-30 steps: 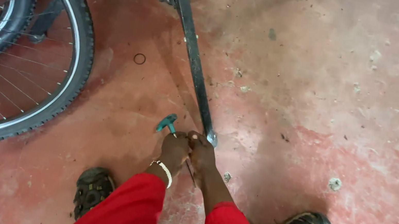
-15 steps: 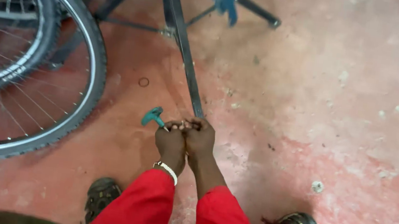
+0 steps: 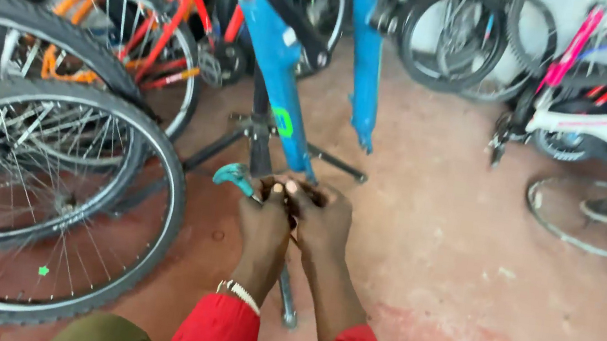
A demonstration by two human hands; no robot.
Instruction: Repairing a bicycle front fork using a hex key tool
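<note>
Your left hand (image 3: 264, 224) is closed around a small tool with a teal handle (image 3: 233, 176); the handle juts out up and to the left of your knuckles, tilted. Its working end is hidden between your left hand and your right hand (image 3: 321, 224), which press together, thumbs touching.

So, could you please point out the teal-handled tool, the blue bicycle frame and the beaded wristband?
Teal-handled tool (image 3: 233, 175), head view, on its curved handle.
Blue bicycle frame (image 3: 276, 56), head view, on the sloping tube.
Beaded wristband (image 3: 239, 293), head view, on the left wrist.
</note>
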